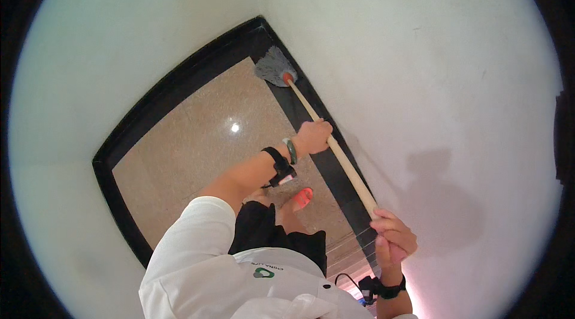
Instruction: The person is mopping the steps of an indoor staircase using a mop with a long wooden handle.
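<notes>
A mop with grey string head (pixel 274 67), orange socket and pale wooden handle (pixel 352 173) slants across the view. Its head rests on the dark floor border near the room corner. My left hand (pixel 315 135) is closed around the middle of the handle, with a green bangle and a black strapped device on that arm. Around the handle's upper end are the fingers of my right hand (pixel 395 236), which also has a black strap and device at the wrist.
Black skirting (pixel 179 67) and a dark border frame the tan speckled floor (pixel 202 139). A white wall (pixel 426 94) rises close on the right, bearing my shadow. Another wall (pixel 112 49) stands at the left. A foot in a red slipper (pixel 303 197) is on the floor below my left arm.
</notes>
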Demonstrator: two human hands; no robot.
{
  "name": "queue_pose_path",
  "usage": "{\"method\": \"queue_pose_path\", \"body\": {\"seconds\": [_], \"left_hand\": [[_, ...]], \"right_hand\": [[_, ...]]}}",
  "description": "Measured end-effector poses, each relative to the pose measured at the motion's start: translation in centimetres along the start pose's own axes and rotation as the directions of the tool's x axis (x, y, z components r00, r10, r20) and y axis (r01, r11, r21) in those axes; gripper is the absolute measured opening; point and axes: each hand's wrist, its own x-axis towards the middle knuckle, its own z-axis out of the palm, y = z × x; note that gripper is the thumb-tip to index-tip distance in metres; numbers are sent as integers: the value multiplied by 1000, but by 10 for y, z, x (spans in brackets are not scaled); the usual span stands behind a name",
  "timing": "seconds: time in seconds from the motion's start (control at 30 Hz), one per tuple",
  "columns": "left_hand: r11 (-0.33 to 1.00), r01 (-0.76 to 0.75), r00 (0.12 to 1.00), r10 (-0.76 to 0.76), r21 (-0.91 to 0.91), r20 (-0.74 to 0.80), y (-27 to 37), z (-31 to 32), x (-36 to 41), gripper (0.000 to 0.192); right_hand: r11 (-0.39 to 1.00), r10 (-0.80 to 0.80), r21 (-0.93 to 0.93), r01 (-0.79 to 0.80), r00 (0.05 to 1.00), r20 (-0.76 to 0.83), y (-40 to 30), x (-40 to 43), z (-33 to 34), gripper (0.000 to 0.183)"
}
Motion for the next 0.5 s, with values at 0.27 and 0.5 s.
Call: {"method": "queue_pose_path", "body": {"seconds": [0.27, 0.5], "left_hand": [[964, 168, 985, -153, 207, -85, -28, 1, -5, 29], [919, 320, 947, -308, 231, -87, -53, 22, -23, 43]], "right_hand": [[997, 65, 42, -60, 990, -127, 50, -39, 26, 9], [987, 71, 153, -51, 989, -131, 37, -33, 56, 12]]}}
